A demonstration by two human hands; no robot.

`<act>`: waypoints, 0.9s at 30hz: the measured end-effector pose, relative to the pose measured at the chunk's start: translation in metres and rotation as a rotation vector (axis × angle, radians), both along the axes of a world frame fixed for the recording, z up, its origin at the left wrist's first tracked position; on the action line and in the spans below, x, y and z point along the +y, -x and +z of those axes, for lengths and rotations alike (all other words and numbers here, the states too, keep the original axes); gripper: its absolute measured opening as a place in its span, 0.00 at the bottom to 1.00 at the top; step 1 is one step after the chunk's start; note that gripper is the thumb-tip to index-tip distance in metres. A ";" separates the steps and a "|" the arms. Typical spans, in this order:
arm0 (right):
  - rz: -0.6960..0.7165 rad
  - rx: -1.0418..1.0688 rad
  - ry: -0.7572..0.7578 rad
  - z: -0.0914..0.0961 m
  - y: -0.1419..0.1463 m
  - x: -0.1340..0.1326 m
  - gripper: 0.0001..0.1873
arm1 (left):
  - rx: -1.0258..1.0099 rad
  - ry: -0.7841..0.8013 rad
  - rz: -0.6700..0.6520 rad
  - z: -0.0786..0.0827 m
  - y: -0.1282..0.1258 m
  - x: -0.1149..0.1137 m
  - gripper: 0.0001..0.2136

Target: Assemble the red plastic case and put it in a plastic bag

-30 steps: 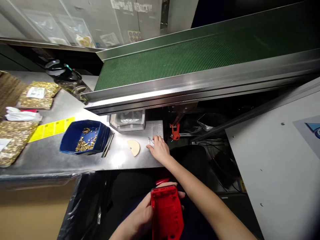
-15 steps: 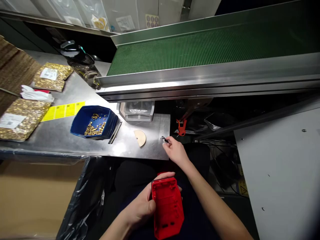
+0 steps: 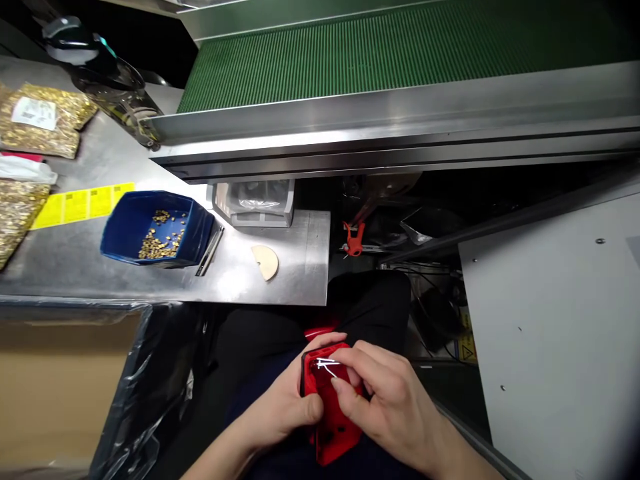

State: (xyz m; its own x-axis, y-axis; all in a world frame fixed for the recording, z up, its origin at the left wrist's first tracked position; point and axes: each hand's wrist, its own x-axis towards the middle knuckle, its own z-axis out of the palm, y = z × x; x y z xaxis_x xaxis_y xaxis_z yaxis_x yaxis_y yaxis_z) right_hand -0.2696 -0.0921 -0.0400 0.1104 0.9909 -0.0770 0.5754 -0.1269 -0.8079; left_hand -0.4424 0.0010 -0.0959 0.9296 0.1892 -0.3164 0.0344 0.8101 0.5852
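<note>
My left hand (image 3: 290,397) is closed round the left side of a red plastic housing (image 3: 337,437), an open shell with its hollow inside facing up above my lap. Its thumb lies over the near left rim. My right hand (image 3: 385,393) reaches over the housing from the right, thumb and index finger pinching thin, shiny metal tweezers (image 3: 327,364). Their bright prongs lie inside the upper end of the shell. The fingers cover much of the shell's right side, and I cannot make out whether anything is between the tips.
On the metal table (image 3: 295,280) are a half-round beige piece (image 3: 265,262), metal tools (image 3: 210,250), a blue bin (image 3: 117,230) holding small brass parts, and a grey tray (image 3: 260,219). A green conveyor (image 3: 350,67) runs behind. A lined box (image 3: 65,393) stands left.
My right hand has moved from the table's right edge down and toward me to the red housing, tweezers in its fingers. My left hand keeps hold of the housing. The view has shifted.
</note>
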 end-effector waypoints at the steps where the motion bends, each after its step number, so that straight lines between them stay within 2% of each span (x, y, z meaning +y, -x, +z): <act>1: 0.007 -0.007 -0.005 -0.002 0.001 -0.001 0.11 | 0.004 -0.007 -0.002 0.001 0.000 -0.001 0.42; 8: 0.007 -0.042 -0.039 -0.004 0.001 -0.005 0.10 | 0.030 -0.045 -0.003 0.000 0.000 -0.006 0.42; 17: -0.015 -0.089 -0.054 -0.006 0.009 -0.014 0.05 | 0.064 -0.094 -0.034 0.003 0.003 -0.012 0.44; 27: -0.009 -0.153 -0.131 -0.018 0.017 -0.031 0.08 | 0.095 -0.056 -0.088 0.000 0.010 -0.024 0.46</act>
